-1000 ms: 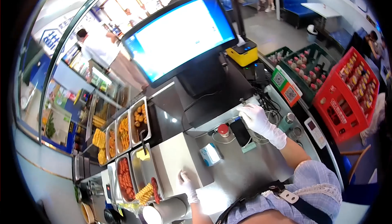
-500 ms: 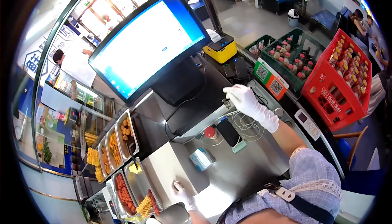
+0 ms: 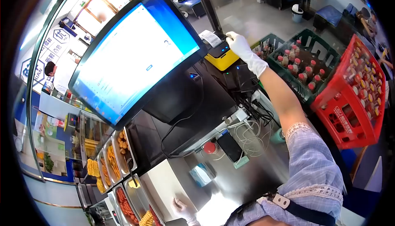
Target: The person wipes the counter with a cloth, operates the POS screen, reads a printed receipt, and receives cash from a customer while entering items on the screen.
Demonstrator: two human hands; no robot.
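Observation:
My right hand (image 3: 240, 49), in a thin white glove, reaches across the counter to the black and yellow receipt printer (image 3: 222, 57). Its fingers are bunched together at the printer's right edge, and whatever may be between them is hidden. From the printer's top sticks out a white paper slip (image 3: 211, 38), just left of those fingers. My left hand (image 3: 182, 210), gloved too, hangs low beside a pale board (image 3: 166, 182); its fingers are loosely curved with a gap at the thumb, and I see nothing in it. A large monitor (image 3: 138, 57) stands left of the printer.
Metal trays of food (image 3: 123, 147) line the left. On the steel counter lie a phone (image 3: 230, 147), a red-lidded jar (image 3: 210, 147), a tissue pack (image 3: 202, 174) and tangled cables (image 3: 251, 137). A green crate (image 3: 325, 47) and a red crate (image 3: 345, 119) of bottles stand right.
My right hand has moved up and away from above the cables to the printer. More of the paper slip shows. The view has shifted, and my left hand sits slightly lower in it.

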